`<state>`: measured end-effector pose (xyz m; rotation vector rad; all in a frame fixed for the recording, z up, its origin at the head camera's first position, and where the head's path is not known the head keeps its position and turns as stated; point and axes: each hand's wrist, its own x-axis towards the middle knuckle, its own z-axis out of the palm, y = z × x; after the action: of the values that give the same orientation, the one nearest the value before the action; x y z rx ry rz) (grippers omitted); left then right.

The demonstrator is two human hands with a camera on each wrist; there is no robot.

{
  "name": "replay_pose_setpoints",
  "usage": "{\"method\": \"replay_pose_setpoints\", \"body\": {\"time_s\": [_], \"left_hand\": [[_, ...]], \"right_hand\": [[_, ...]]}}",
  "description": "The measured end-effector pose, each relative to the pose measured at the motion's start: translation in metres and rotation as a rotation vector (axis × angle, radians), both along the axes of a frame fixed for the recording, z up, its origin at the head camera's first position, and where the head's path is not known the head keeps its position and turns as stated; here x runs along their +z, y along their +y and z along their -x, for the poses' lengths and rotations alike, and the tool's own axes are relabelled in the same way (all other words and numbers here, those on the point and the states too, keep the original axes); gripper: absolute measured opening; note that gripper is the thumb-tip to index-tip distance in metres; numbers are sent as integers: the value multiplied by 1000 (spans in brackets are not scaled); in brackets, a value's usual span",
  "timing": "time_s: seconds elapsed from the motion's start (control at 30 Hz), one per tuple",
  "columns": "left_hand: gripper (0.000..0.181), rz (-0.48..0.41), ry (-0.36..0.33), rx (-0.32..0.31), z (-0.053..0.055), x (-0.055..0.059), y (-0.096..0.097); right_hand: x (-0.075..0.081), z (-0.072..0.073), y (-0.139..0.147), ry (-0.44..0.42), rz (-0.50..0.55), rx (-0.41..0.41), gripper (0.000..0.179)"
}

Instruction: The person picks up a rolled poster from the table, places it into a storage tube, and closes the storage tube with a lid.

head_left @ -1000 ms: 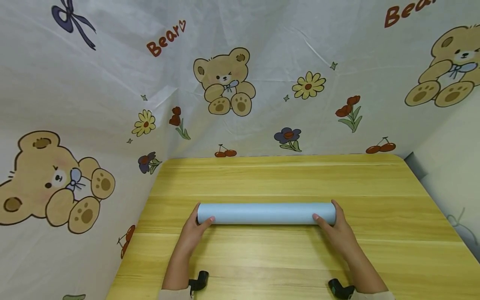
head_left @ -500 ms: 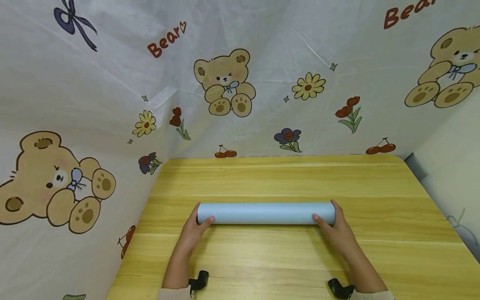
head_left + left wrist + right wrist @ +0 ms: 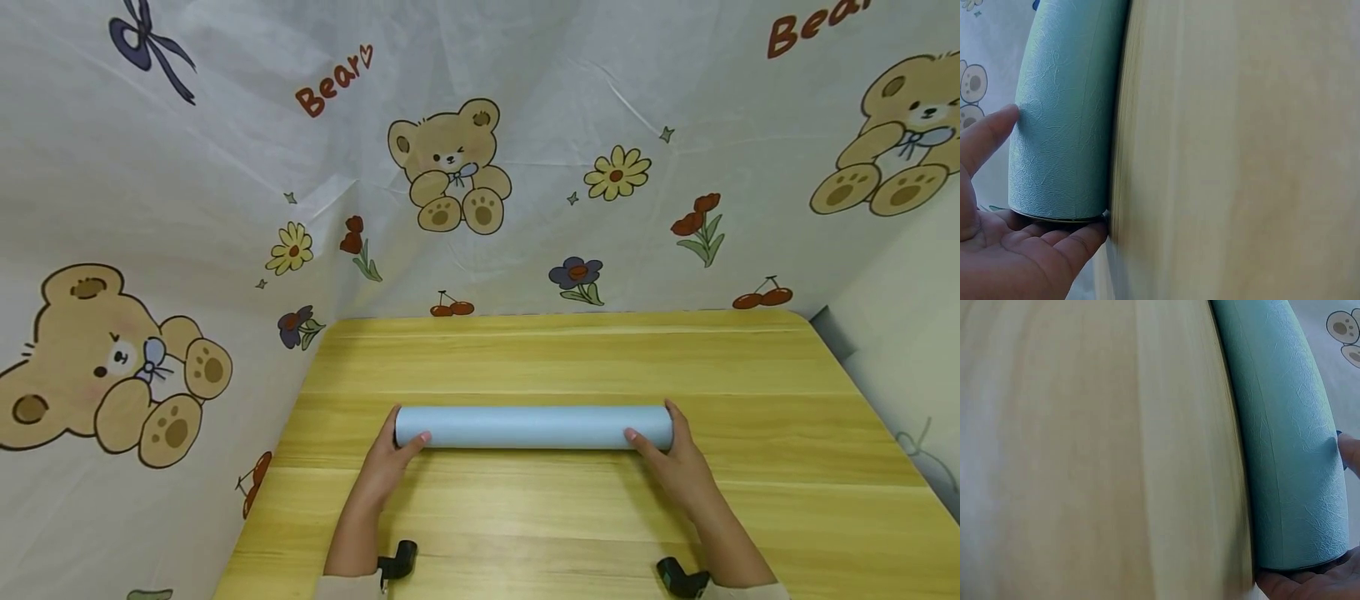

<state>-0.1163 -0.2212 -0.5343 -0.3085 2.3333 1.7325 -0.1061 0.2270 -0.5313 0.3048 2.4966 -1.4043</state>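
Observation:
A long light blue cylinder (image 3: 525, 427) with a crinkled, leathery surface lies crosswise over the wooden table, on it or very close to it. Its left end is held by my left hand (image 3: 386, 467), the thumb (image 3: 996, 132) on its side and the fingers (image 3: 1075, 247) across the end face. My right hand (image 3: 678, 467) holds the right end likewise, its thumb (image 3: 1350, 453) against the side and fingers (image 3: 1310, 584) under the end. Both wrist views show a dark thin rim at the end. The hands hide most of both end faces.
The yellow wooden table (image 3: 525, 358) spreads around the cylinder. A white cloth (image 3: 540, 50) printed with bears and flowers hangs behind and at the left. Black devices (image 3: 401, 560) sit at both wrists. A pale cord (image 3: 926, 454) is beyond the table's right edge.

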Motion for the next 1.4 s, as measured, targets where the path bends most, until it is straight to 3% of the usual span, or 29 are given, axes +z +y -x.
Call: {"method": "replay_pose_setpoints", "body": {"time_s": [0.43,0.7,1.03,1.4], "left_hand": [[107,-31,-13,20,-1,2,-3],[109,-62,-5,12,-2,3,-7],[103,-85,15,-22,-3,3,-5],[104,-44,-1,-22,-3,7,1]], "right_hand": [[-3,3,3,13,22,3,114],[-4,4,9,50,95,-7,113],[-2,4,9,13,15,26,112],[-1,4,5,10,-9,32,112]]}}
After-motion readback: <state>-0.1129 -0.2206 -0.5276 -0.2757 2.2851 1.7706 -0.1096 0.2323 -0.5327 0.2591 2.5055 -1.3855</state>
